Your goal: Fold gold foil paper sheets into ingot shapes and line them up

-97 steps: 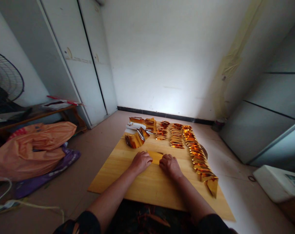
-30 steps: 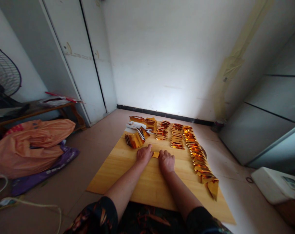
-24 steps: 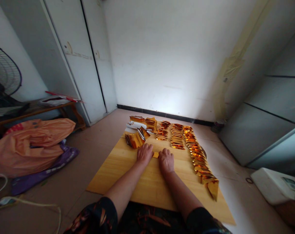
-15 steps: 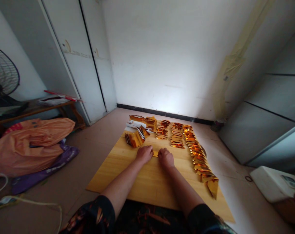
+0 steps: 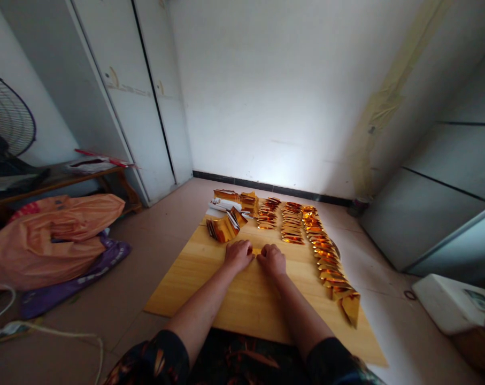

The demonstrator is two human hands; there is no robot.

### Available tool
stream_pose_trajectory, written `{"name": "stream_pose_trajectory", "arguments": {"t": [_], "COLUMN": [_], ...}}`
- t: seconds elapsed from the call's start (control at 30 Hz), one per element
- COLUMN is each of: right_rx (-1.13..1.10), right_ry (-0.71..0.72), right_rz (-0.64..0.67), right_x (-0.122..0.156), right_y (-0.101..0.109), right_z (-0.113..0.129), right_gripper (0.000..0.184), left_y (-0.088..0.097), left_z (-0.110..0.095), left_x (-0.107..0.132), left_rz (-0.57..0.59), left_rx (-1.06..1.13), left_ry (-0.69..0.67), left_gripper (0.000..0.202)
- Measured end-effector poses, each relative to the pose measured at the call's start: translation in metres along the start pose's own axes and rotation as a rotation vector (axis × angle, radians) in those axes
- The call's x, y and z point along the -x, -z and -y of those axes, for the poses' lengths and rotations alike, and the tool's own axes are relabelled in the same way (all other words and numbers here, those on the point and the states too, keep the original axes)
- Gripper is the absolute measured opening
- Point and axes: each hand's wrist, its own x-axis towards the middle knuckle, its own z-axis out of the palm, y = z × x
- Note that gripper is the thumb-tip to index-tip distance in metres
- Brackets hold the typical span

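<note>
My left hand (image 5: 238,255) and my right hand (image 5: 272,260) are close together over the wooden board (image 5: 250,305), fingers curled in. Between them shows a small strip of gold foil paper (image 5: 256,251), gripped at its two ends; most of it is hidden by my fingers. Just beyond my left hand lies a loose stack of gold foil sheets (image 5: 225,229), curved and fanned. To the right of my right hand run rows of folded gold foil pieces, a short row (image 5: 292,222), another short row (image 5: 267,214) and a long curving row (image 5: 326,254).
A white roll or packet (image 5: 225,205) and more foil sheets (image 5: 248,202) sit at the board's far left corner. On the floor at left are an orange bag (image 5: 66,219), a purple bag (image 5: 77,270) and a cable (image 5: 66,334). A white box (image 5: 451,299) stands at right.
My fingertips have come slightly closer together, and less of the foil strip shows between them. The rows and stack of foil stay in place.
</note>
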Motion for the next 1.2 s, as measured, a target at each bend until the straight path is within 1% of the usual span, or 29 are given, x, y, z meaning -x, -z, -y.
{"name": "stream_pose_trajectory", "arguments": {"t": [0.13, 0.27, 0.4, 0.53, 0.63, 0.73, 0.83, 0.93, 1.03, 1.2], "right_rx": [-0.056, -0.104, -0.124, -0.133, -0.124, -0.176, -0.239, -0.275, -0.275, -0.257], "right_ry": [-0.003, 0.041, 0.072, 0.083, 0.115, 0.143, 0.159, 0.184, 0.185, 0.169], "right_rz": [0.012, -0.004, -0.005, -0.012, -0.001, -0.028, -0.104, -0.159, -0.171, -0.188], "right_x": [-0.004, -0.007, -0.009, -0.011, -0.012, -0.012, -0.009, -0.005, -0.001, 0.003], "right_y": [-0.005, -0.009, -0.008, -0.005, -0.006, -0.008, -0.012, -0.014, -0.015, -0.014], "right_z": [-0.008, -0.018, -0.024, -0.024, -0.025, -0.027, -0.029, -0.03, -0.028, -0.026], "right_gripper": [0.01, 0.018, 0.024, 0.032, 0.029, 0.024, 0.023, 0.023, 0.022, 0.019], "left_y": [0.001, 0.004, 0.007, 0.003, -0.001, -0.005, -0.008, -0.012, -0.015, -0.014], "left_z": [0.005, 0.011, 0.016, 0.021, 0.026, 0.03, 0.034, 0.037, 0.039, 0.037], "left_x": [0.0, 0.0, -0.002, -0.005, -0.007, -0.007, -0.005, -0.001, 0.003, 0.008], "left_rz": [-0.018, -0.016, 0.035, 0.054, 0.039, 0.026, -0.022, -0.113, -0.19, -0.281], "left_rx": [0.022, 0.049, 0.095, 0.119, 0.118, 0.124, 0.181, 0.248, 0.289, 0.298], "left_ry": [-0.019, -0.065, -0.095, -0.111, -0.111, -0.106, -0.114, -0.149, -0.199, -0.234], "left_gripper": [0.015, 0.015, 0.021, 0.031, 0.042, 0.042, 0.041, 0.039, 0.033, 0.018]}}
